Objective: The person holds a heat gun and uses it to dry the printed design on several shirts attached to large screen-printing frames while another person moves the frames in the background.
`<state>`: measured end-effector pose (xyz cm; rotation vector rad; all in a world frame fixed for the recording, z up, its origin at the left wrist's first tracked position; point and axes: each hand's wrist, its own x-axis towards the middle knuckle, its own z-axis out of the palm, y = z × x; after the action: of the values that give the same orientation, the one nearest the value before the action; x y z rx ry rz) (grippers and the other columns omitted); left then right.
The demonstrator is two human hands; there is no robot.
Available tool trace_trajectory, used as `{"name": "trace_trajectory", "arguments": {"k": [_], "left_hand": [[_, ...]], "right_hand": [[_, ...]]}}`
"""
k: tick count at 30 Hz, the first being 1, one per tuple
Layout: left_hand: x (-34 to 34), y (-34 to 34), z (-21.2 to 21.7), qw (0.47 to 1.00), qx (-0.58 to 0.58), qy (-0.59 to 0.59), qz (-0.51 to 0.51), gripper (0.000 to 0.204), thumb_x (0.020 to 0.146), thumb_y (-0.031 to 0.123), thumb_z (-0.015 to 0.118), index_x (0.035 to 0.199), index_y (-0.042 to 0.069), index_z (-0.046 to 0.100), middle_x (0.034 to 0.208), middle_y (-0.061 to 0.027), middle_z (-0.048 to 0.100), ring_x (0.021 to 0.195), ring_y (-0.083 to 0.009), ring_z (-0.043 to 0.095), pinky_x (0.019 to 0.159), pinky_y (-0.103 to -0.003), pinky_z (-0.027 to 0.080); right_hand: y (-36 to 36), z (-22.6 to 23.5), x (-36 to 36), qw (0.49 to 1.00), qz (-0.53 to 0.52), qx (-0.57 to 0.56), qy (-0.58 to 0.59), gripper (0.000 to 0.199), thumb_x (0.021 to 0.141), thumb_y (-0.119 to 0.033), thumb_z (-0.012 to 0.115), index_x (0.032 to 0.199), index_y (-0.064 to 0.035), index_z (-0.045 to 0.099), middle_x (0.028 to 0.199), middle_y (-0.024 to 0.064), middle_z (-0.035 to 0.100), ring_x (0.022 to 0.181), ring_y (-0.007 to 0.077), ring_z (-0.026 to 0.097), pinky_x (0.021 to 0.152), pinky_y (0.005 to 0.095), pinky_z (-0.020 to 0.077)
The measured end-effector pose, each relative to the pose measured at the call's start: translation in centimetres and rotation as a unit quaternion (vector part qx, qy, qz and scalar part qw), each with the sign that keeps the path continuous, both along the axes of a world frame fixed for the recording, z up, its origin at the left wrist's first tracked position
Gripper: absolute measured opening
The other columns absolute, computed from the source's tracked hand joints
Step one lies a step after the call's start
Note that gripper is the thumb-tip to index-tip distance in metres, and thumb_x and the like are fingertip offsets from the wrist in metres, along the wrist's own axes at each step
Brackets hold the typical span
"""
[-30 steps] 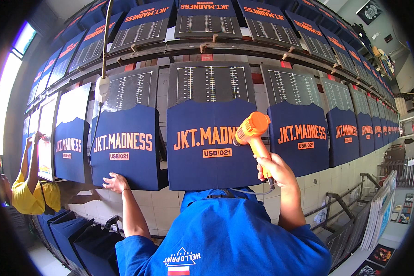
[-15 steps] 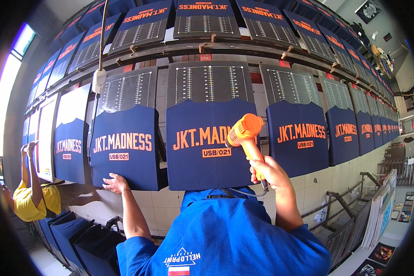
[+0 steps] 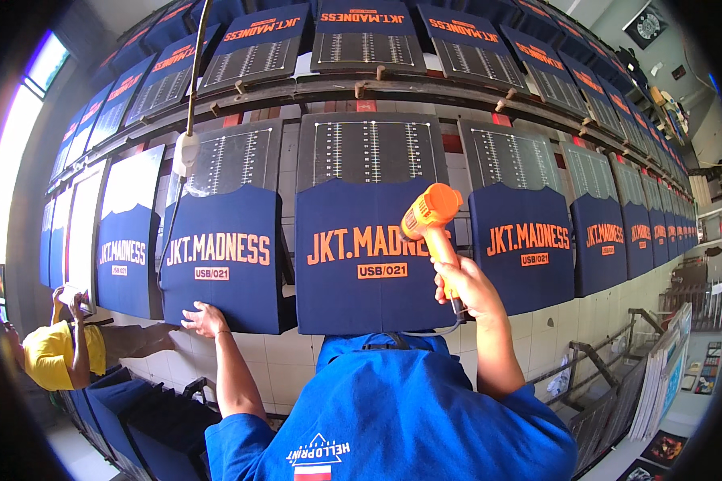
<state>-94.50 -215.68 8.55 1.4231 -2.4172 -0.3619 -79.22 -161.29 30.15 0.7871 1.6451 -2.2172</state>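
My right hand (image 3: pixel 472 290) grips the handle of an orange heat gun (image 3: pixel 435 220), its cord trailing down below. The gun is held over the navy shirt (image 3: pixel 361 309) straight in front of me, its nozzle end covering part of the orange lettering. That shirt lies stretched on a dark printing board (image 3: pixel 373 148) marked with white scales. To the left, my left hand (image 3: pixel 206 319) rests with fingers spread on the bottom edge of the neighbouring navy shirt (image 3: pixel 217 232). Nothing is held in it.
Long rows of boards with printed navy shirts (image 3: pixel 524 228) run to both sides. A wooden rail (image 3: pixel 361 86) divides off another row. A white plug connector (image 3: pixel 187 151) hangs on a cable. At left, a person in yellow (image 3: pixel 56 357) works at a pale frame (image 3: pixel 83 232).
The heat gun has risen slightly over the shirt. My left hand stays at the neighbouring shirt's edge. The other person's hands have come down lower, and the view has shifted a little.
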Motion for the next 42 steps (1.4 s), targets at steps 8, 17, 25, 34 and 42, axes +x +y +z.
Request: {"name": "trace_trajectory", "arguments": {"k": [8,17,25,34,42], "left_hand": [[0.2,0.9,1.3,1.0,0.021,0.0,-0.002,0.063,0.095,0.047,0.042,0.144,0.007,0.034,0.149,-0.0245,0.022,0.125,-0.0442,0.044,0.1,-0.051,0.042],[0.1,1.0,1.5,1.0,0.014,0.0,-0.003,0.062,0.095,0.046,0.042,0.143,0.007,0.035,0.149,-0.0238,0.023,0.123,-0.0439,0.046,0.099,-0.051,0.043],[-0.1,1.1,1.1,1.0,0.018,0.002,-0.002,0.061,0.095,0.046,0.042,0.141,0.007,0.036,0.147,-0.0228,0.026,0.119,-0.0438,0.049,0.098,-0.051,0.044],[0.0,0.1,0.1,1.0,-0.013,-0.005,-0.002,0.06,0.095,0.045,0.044,0.142,0.009,0.035,0.147,-0.0228,0.027,0.118,-0.0453,0.05,0.096,-0.052,0.045],[-0.1,0.4,0.3,1.0,-0.005,-0.005,0.002,0.06,0.095,0.045,0.043,0.142,0.009,0.035,0.147,-0.0232,0.026,0.12,-0.0452,0.048,0.1,-0.051,0.043]], "right_hand": [[0.1,-0.8,-0.9,1.0,0.009,0.011,0.016,0.027,0.089,-0.022,0.063,0.103,-0.002,0.053,0.072,0.0022,0.054,0.057,0.0116,0.06,0.053,0.0271,0.0512],[-0.3,-1.2,-1.4,0.999,0.002,-0.024,0.02,0.028,0.086,-0.018,0.062,0.106,-0.0002,0.053,0.073,0.0038,0.055,0.056,0.0129,0.06,0.053,0.0286,0.0511],[-0.8,-1.4,-2.1,0.999,0.009,-0.008,0.03,0.03,0.086,-0.017,0.061,0.109,0.0005,0.051,0.074,0.004,0.055,0.057,0.0134,0.06,0.053,0.0283,0.0512],[-1.0,-0.7,-1.1,1.0,0.022,0.011,0.017,0.034,0.086,-0.016,0.062,0.111,0.0021,0.051,0.075,0.005,0.056,0.058,0.0134,0.06,0.054,0.0276,0.0518],[-0.4,-0.2,1.0,1.0,0.024,-0.003,-0.003,0.037,0.085,-0.017,0.064,0.113,0.004,0.051,0.076,0.0052,0.056,0.059,0.0135,0.06,0.055,0.0272,0.0525]]}}
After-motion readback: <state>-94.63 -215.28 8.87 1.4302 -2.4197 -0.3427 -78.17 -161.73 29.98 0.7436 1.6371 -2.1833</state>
